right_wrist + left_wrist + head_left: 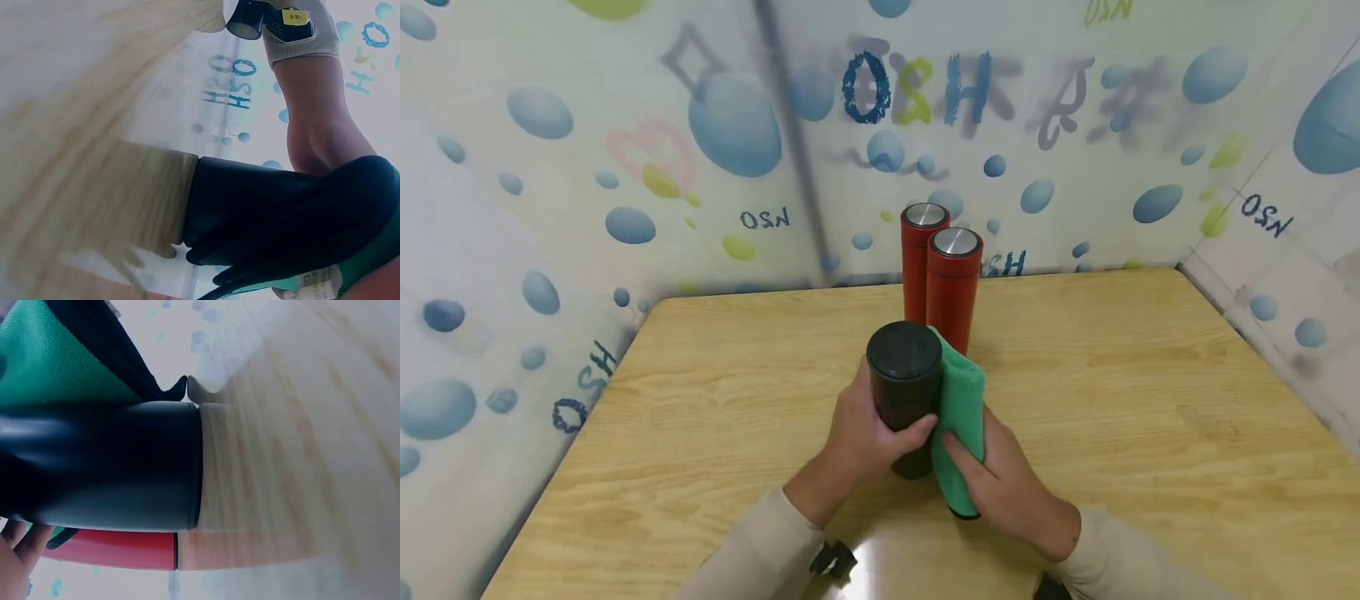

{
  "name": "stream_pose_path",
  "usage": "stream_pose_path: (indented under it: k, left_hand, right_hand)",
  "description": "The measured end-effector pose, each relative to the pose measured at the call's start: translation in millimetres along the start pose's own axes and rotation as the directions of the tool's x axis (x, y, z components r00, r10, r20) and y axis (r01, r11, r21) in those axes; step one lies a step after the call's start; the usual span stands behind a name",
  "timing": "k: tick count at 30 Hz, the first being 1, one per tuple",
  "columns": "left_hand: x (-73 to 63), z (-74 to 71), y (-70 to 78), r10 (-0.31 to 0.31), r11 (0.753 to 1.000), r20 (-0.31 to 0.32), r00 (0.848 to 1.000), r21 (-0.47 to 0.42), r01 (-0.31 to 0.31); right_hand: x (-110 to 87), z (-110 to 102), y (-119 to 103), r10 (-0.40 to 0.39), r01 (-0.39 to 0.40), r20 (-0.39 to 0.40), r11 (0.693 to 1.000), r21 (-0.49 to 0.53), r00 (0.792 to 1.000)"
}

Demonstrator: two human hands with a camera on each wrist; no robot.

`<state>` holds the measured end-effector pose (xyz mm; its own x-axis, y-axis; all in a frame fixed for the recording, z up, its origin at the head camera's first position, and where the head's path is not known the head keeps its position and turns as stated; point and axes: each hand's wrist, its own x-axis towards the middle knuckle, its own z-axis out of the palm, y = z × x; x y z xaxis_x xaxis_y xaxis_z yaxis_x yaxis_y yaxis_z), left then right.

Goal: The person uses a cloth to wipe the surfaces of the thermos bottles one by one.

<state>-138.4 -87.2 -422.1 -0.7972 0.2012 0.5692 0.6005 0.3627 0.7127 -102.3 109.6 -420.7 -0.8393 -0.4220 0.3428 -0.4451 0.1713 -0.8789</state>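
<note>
Black bottle (898, 404) stands upright mid-table (715, 417), base apparently on the wood. L hand (859, 435) has it from 8 o'c: thumb across the near face, fingers bent round the side, opened only to bottle width, prob. to brace it vs. a sideways push. R hand (1011, 493) comes in at 4 o'c & pinches the cloth (961, 408), green w/ dark edging & a pale label (317, 282); thumb is on the near face, fingertips behind hidden in head view, so can't tell their exact spread. Cloth touches bottle's 3 o'c side, prob. held there so R hand can press while L hand steadies. L wrist view shows green on both sides of the bottle, so it prob. reaches round a bit. Beyond, far red bottle (914, 275) is at 12 o'c, near red bottle (953, 292) at 1 o'c, both upright w/ silvery tops, perhaps set back for elbow room. They overlap in view; can't tell if touching. Any reach twd 12–1 o'c meets them, then the dotted wall (850, 192). L cam (833, 560) is at 7 o'c, R cam (1051, 587) approx 5.
</note>
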Motion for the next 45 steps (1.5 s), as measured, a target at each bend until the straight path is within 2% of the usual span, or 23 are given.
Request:
stream_pose_path:
  k: [3, 7, 14, 17, 20, 26, 29, 36, 41, 45]
  left_hand:
    - [-1.0, -0.8, 0.6, -0.003, 1.0, 0.008, 1.0, 0.0, 0.003]
    - [-1.4, -1.3, 1.3, -0.001, 1.0, 0.011, 1.0, -0.012, 0.001]
    - [1.1, -1.7, 0.4, 0.022, 1.0, 0.013, 1.0, -0.001, -0.022]
    - [1.5, -1.8, -0.5, 0.032, 0.999, 0.013, 0.999, -0.007, -0.032]
    - [2.6, -2.2, -1.3, 0.035, 0.999, 0.007, 0.999, -0.022, -0.035]
    - [1.6, -1.7, -1.1, 0.027, 0.999, 0.006, 1.0, -0.029, -0.027]
    - [1.1, -1.2, -1.3, 0.026, 0.999, 0.007, 1.0, -0.021, -0.026]
    - [0.1, 0.5, -0.5, 0.036, 0.999, -0.009, 0.999, -0.005, -0.036]
    - [-2.3, 2.2, -1.5, 0.061, 0.998, -0.032, 0.998, 0.005, -0.061]
    - [-2.1, 2.7, -2.0, 0.07, 0.997, -0.032, 0.997, 0.016, -0.069]
  right_hand:
    - [-0.7, -0.4, -0.3, 0.004, -0.004, 0.014, 1.0, 0.028, 1.0]
    - [-2.0, -0.5, -4.3, 0.001, -0.001, -0.005, 0.999, 0.032, 1.0]
    - [-2.8, -3.4, -7.9, -0.098, 0.1, -0.054, 0.995, 0.023, 0.994]
    - [-1.7, -3.9, -7.0, -0.109, 0.109, -0.054, 0.994, 0.004, 0.993]
    - [0.7, -3.8, -6.5, -0.095, 0.094, -0.05, 0.995, -0.019, 0.994]
    - [1.8, -2.6, -5.0, 0.007, -0.01, -0.037, 0.997, -0.075, 0.999]
    - [1.9, -2.3, -3.7, 0.013, -0.016, -0.036, 0.995, -0.096, 0.999]
    - [-0.2, -1.1, -4.0, -0.058, 0.051, -0.089, 0.996, -0.071, 0.994]
    - [-2.2, -1.8, -6.5, -0.137, 0.134, -0.141, 0.99, -0.03, 0.98]
    - [-3.0, -2.5, -8.7, -0.193, 0.197, -0.154, 0.98, 0.011, 0.969]
